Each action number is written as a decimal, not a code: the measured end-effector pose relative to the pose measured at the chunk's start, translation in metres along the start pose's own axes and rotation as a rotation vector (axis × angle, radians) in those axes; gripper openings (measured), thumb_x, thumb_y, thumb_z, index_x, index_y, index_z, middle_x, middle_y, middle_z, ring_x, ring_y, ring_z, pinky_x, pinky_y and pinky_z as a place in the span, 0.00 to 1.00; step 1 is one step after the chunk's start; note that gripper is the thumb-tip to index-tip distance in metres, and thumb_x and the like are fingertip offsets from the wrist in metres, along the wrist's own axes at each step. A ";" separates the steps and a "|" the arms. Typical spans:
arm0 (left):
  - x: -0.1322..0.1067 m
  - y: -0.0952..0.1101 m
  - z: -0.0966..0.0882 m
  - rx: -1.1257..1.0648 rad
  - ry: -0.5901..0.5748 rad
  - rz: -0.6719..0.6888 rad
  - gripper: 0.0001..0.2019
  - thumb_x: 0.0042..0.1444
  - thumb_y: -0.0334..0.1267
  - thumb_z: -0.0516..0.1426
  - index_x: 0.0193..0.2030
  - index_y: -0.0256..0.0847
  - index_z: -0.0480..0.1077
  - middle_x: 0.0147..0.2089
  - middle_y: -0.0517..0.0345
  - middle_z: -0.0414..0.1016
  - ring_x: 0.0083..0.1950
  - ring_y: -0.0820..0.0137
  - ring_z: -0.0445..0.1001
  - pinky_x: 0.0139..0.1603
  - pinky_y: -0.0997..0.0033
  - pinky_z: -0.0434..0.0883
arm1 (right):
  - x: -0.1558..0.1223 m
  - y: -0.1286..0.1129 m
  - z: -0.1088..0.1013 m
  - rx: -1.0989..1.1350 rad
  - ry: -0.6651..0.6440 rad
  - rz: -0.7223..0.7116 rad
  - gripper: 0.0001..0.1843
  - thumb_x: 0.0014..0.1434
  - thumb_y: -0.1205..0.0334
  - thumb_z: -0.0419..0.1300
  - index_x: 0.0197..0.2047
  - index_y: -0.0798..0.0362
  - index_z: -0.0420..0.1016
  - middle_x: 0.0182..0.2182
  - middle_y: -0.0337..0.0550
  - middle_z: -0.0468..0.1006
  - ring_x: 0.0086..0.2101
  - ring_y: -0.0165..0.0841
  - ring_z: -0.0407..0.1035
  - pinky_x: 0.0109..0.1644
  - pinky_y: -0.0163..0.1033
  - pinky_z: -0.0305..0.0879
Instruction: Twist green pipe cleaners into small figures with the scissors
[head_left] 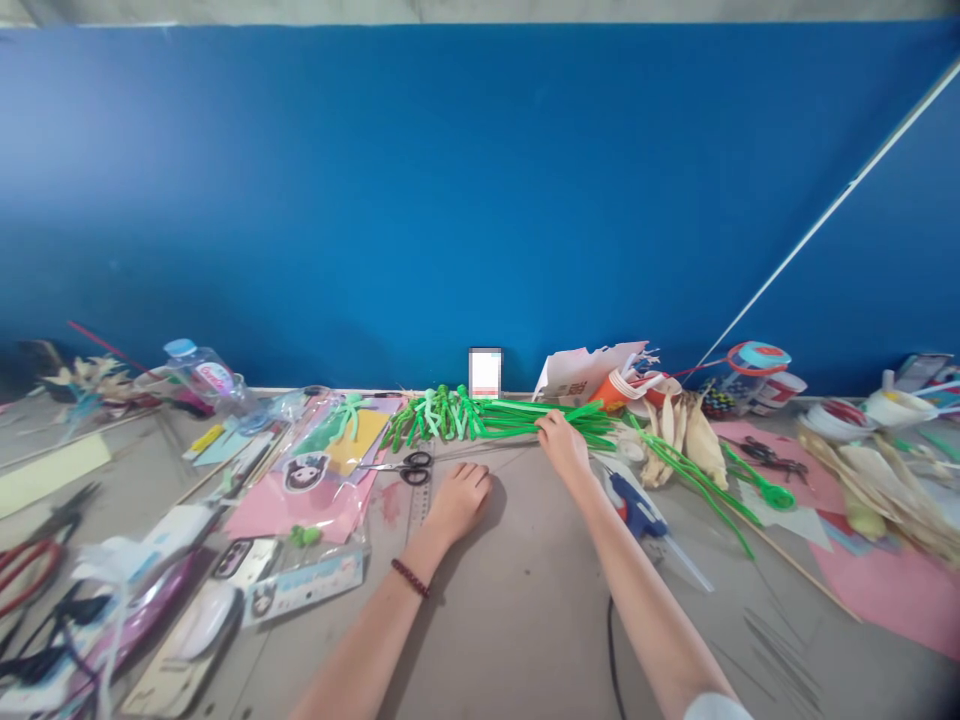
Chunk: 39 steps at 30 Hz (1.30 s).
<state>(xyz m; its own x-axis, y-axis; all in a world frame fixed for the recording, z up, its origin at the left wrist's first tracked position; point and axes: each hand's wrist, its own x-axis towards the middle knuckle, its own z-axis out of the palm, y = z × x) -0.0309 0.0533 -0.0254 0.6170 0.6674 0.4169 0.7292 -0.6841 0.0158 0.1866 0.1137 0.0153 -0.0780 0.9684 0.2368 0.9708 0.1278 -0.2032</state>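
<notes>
My right hand [562, 445] reaches forward and rests on a bundle of green pipe cleaners [510, 415] lying across the far middle of the table, its fingers curled over the stems. My left hand [459, 498] lies on the bare table surface just in front of the bundle, fingers curled under like a loose fist, with nothing seen in it. A beaded bracelet [410, 578] sits on my left wrist. Black-handled scissors [405, 466] lie just left of my left hand. A blue glue gun [636, 505] lies right beside my right forearm.
Pink and yellow paper sheets [330, 480] and packaged items fill the left side, with a plastic bottle [206, 378] behind. Dried husks [679, 430], an orange cup [619, 388], jars [757, 375] and pink paper [885, 580] crowd the right. A blue wall stands behind.
</notes>
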 end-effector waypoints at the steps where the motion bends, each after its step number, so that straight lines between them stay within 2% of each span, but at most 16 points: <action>1: 0.000 0.000 0.000 -0.006 0.002 -0.002 0.08 0.59 0.29 0.49 0.40 0.38 0.68 0.39 0.50 0.71 0.42 0.64 0.69 0.45 0.61 0.66 | 0.000 0.000 0.000 -0.006 -0.014 0.000 0.14 0.60 0.66 0.48 0.43 0.50 0.74 0.42 0.44 0.71 0.36 0.31 0.68 0.33 0.32 0.57; 6: 0.001 0.003 -0.001 -0.020 0.017 -0.040 0.08 0.58 0.29 0.49 0.39 0.39 0.69 0.38 0.50 0.73 0.42 0.64 0.70 0.45 0.62 0.66 | -0.001 0.002 0.002 -0.032 -0.074 0.021 0.14 0.59 0.66 0.50 0.44 0.49 0.74 0.43 0.45 0.70 0.39 0.33 0.68 0.35 0.33 0.58; 8: 0.001 0.000 -0.007 -0.016 0.071 -0.134 0.09 0.57 0.29 0.50 0.39 0.40 0.70 0.39 0.50 0.74 0.42 0.63 0.70 0.44 0.62 0.66 | -0.001 0.003 0.002 -0.023 -0.103 0.036 0.16 0.59 0.67 0.50 0.47 0.50 0.72 0.45 0.46 0.70 0.40 0.33 0.68 0.37 0.33 0.59; 10: 0.000 -0.009 -0.016 -0.008 0.155 -0.308 0.09 0.57 0.31 0.50 0.39 0.41 0.70 0.39 0.51 0.74 0.42 0.63 0.71 0.44 0.62 0.66 | 0.000 0.003 0.000 0.010 -0.122 0.046 0.18 0.59 0.69 0.50 0.51 0.51 0.69 0.47 0.47 0.70 0.42 0.34 0.68 0.40 0.33 0.60; 13: -0.001 -0.035 -0.032 -0.045 0.280 -0.634 0.09 0.57 0.35 0.50 0.39 0.40 0.71 0.40 0.51 0.75 0.43 0.63 0.72 0.45 0.64 0.67 | 0.000 0.005 -0.003 0.082 -0.102 0.044 0.20 0.59 0.69 0.49 0.54 0.53 0.66 0.49 0.48 0.70 0.45 0.34 0.67 0.45 0.34 0.60; 15: 0.001 -0.057 -0.040 -0.100 0.237 -0.814 0.10 0.56 0.38 0.51 0.40 0.40 0.71 0.41 0.52 0.76 0.41 0.63 0.73 0.41 0.66 0.68 | 0.000 0.006 -0.004 0.122 -0.084 0.040 0.20 0.59 0.69 0.48 0.55 0.54 0.65 0.49 0.48 0.71 0.47 0.34 0.66 0.47 0.34 0.60; 17: 0.004 -0.079 -0.042 -0.133 0.159 -0.922 0.12 0.55 0.40 0.52 0.42 0.39 0.72 0.42 0.50 0.75 0.41 0.62 0.73 0.40 0.66 0.68 | 0.000 0.007 -0.004 0.143 -0.082 0.039 0.20 0.59 0.69 0.48 0.53 0.55 0.67 0.49 0.48 0.71 0.47 0.34 0.66 0.47 0.34 0.60; 19: 0.008 -0.097 -0.041 -0.088 0.167 -1.012 0.15 0.55 0.39 0.52 0.47 0.36 0.70 0.43 0.47 0.75 0.43 0.60 0.73 0.40 0.65 0.68 | -0.002 0.009 -0.004 0.148 -0.086 0.037 0.18 0.58 0.69 0.48 0.51 0.55 0.69 0.49 0.47 0.72 0.46 0.34 0.67 0.47 0.34 0.60; 21: 0.014 -0.108 -0.036 -0.021 0.190 -0.979 0.18 0.56 0.39 0.51 0.51 0.37 0.69 0.46 0.45 0.73 0.46 0.59 0.72 0.42 0.64 0.68 | -0.003 0.011 -0.003 0.147 -0.092 0.036 0.17 0.58 0.69 0.49 0.49 0.55 0.70 0.47 0.47 0.72 0.44 0.34 0.68 0.46 0.34 0.61; 27: 0.027 -0.120 -0.021 -0.015 0.146 -0.973 0.13 0.56 0.39 0.51 0.41 0.37 0.74 0.42 0.45 0.74 0.43 0.58 0.72 0.41 0.64 0.68 | -0.003 0.012 -0.004 0.154 -0.086 0.026 0.15 0.58 0.68 0.50 0.46 0.54 0.72 0.45 0.47 0.73 0.43 0.33 0.68 0.44 0.33 0.60; 32: 0.028 -0.117 -0.011 -0.069 0.248 -0.874 0.12 0.55 0.38 0.51 0.40 0.40 0.74 0.43 0.50 0.75 0.44 0.62 0.71 0.47 0.65 0.67 | -0.003 0.011 -0.003 0.171 -0.114 0.016 0.14 0.58 0.68 0.50 0.45 0.54 0.73 0.44 0.46 0.74 0.42 0.33 0.68 0.44 0.33 0.60; 35: 0.025 -0.111 -0.008 -0.048 0.262 -0.799 0.11 0.54 0.39 0.52 0.39 0.41 0.74 0.42 0.51 0.75 0.45 0.62 0.71 0.49 0.64 0.66 | -0.002 0.011 -0.002 0.185 -0.131 0.015 0.14 0.58 0.68 0.50 0.44 0.54 0.73 0.45 0.46 0.74 0.42 0.33 0.68 0.45 0.33 0.60; 39: 0.021 -0.104 -0.011 0.052 0.256 -0.854 0.12 0.53 0.38 0.53 0.43 0.39 0.72 0.46 0.48 0.74 0.46 0.59 0.71 0.47 0.63 0.66 | -0.003 0.012 0.000 0.197 -0.138 0.005 0.14 0.57 0.69 0.51 0.44 0.53 0.73 0.44 0.46 0.74 0.43 0.33 0.68 0.46 0.33 0.60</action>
<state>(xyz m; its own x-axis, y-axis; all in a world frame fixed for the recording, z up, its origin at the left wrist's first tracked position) -0.0972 0.1355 -0.0085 -0.2233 0.8528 0.4721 0.9263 0.0349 0.3753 0.1984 0.1126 0.0127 -0.1170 0.9874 0.1065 0.9093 0.1496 -0.3884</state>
